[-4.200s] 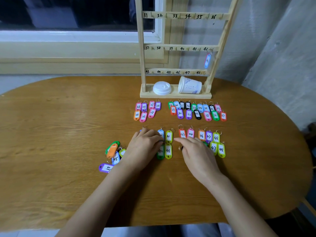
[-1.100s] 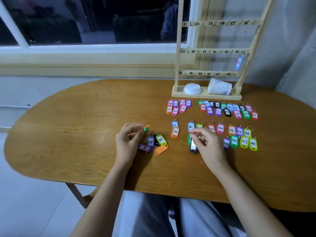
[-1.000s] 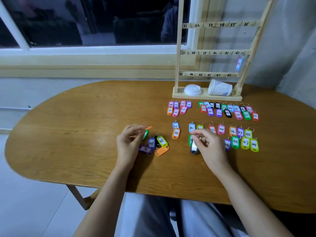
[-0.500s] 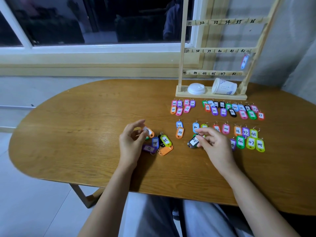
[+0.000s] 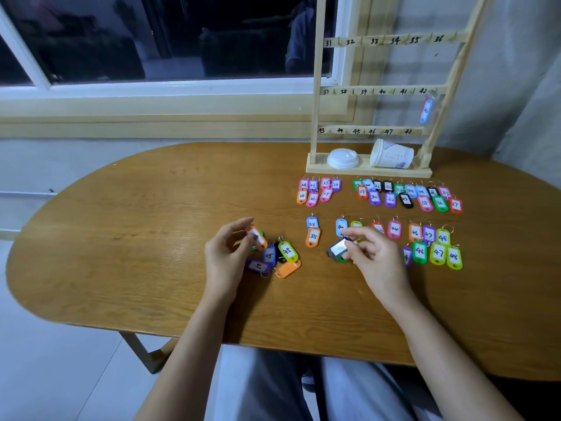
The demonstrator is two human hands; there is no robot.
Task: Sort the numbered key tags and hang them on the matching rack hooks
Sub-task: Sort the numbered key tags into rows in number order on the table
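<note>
My right hand (image 5: 373, 258) has picked the dark tag (image 5: 338, 248) out of the rows (image 5: 425, 238) in the middle of the table (image 5: 151, 238) and pinches it label-up, my left hand (image 5: 226, 253) now pinches an orange tag (image 5: 258, 237) turned readable, so I'm still sorting; the far-edge rack (image 5: 382, 91) holds one blue tag (image 5: 426, 110).

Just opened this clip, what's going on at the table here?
A person sits at a wooden table sorting numbered key tags. The left hand pinches an orange tag next to a small unsorted pile. The right hand pinches a dark tag at the edge of the sorted rows. These rows lie in front of the wooden rack. Only one blue tag hangs there, under hook 42.
</note>
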